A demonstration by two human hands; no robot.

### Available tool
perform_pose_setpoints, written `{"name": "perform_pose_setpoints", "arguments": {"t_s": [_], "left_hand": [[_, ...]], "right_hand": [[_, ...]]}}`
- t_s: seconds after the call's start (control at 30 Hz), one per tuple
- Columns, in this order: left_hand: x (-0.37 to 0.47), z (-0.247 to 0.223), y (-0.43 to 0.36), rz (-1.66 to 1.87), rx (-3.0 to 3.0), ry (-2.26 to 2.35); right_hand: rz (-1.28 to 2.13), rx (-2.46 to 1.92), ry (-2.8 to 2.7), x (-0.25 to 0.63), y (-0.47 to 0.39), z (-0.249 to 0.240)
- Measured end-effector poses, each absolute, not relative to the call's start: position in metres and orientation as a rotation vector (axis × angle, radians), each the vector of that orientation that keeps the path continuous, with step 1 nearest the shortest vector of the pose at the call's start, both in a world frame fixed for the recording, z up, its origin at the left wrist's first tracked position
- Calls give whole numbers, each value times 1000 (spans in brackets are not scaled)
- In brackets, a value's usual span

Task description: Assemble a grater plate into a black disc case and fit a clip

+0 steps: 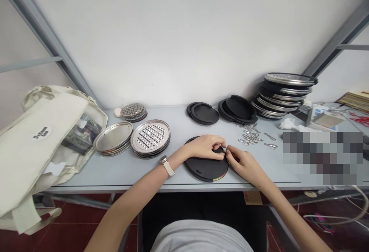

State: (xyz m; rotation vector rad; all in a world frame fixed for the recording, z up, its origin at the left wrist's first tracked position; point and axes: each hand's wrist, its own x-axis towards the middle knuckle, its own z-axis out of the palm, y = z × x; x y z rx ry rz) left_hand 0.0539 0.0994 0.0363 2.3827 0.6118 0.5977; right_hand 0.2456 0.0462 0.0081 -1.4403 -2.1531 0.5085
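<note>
A round black disc (204, 167) lies near the table's front edge, with a thin yellow-red strip on its lower right rim. Across its upper part rests my left hand (209, 147), fingers curled in towards the disc's right side. My right hand (238, 159) pinches a small silvery metal piece (224, 149) at that right edge, touching close to the left fingertips. What lies under the left fingers is mostly hidden. Loose metal clips (250, 137) are scattered on the table beyond my right hand.
Round metal graters (150, 136) and plain metal discs (113, 136) are stacked at left, beside a cream bag (43, 136). Smaller grater plates (133, 110) sit behind. Black discs (205, 113) lie at the back; a tall stack (284, 94) stands at right.
</note>
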Motion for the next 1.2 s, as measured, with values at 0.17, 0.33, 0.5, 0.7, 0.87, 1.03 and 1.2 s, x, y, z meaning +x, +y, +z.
{"name": "perform_pose_setpoints", "arguments": {"t_s": [0.17, 0.33, 0.5, 0.7, 0.87, 1.03, 1.2], "left_hand": [[54, 38, 99, 558, 2370, 644], [53, 37, 99, 596, 2361, 606], [53, 37, 99, 591, 2342, 598], [53, 39, 97, 564, 2310, 625], [53, 41, 96, 561, 2300, 620], [54, 41, 97, 529, 2295, 657], [53, 38, 98, 546, 2313, 641]], "right_hand": [[681, -1349, -2130, 249, 50, 8], [757, -1341, -2090, 250, 52, 7], [793, -1333, -2077, 251, 52, 7], [804, -1334, -2060, 251, 52, 7], [812, -1332, -2057, 252, 53, 5], [800, -1326, -2057, 252, 53, 4], [788, -1329, -2071, 252, 52, 5]]}}
